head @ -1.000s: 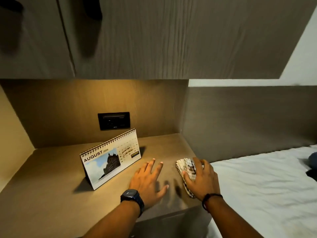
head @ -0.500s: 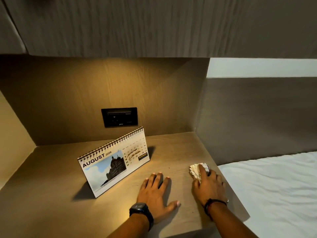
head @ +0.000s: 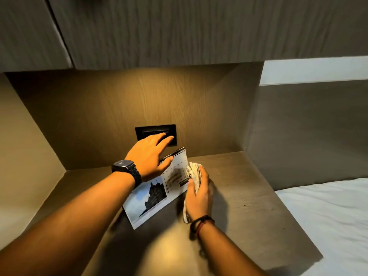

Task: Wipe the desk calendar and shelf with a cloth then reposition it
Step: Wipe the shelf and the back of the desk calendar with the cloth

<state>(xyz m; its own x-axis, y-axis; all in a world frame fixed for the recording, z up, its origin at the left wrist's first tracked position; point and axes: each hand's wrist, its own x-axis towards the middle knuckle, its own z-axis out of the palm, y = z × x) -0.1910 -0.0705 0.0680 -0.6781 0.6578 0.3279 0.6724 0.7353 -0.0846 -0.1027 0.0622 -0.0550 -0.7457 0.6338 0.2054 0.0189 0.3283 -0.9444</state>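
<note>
The desk calendar [head: 151,198], a spiral-bound tent card with a building photo and a date grid, stands on the brown shelf [head: 249,206]. My left hand [head: 151,156] reaches over its top edge, fingers spread and thumb by the spiral binding; whether it grips the calendar is unclear. My right hand [head: 199,194] holds a crumpled white patterned cloth [head: 196,172] pressed against the calendar's right front face. A watch sits on my left wrist, a dark band on my right.
A black wall socket panel [head: 155,132] sits on the niche's back wall just behind my left fingers. Wooden cabinet doors [head: 179,30] hang overhead. A bed with a white sheet [head: 328,216] lies right of the shelf's edge.
Both hands left the shelf surface. My left hand rose to the calendar's top edge; my right hand carried the cloth left against the calendar's face. The camera moved closer.
</note>
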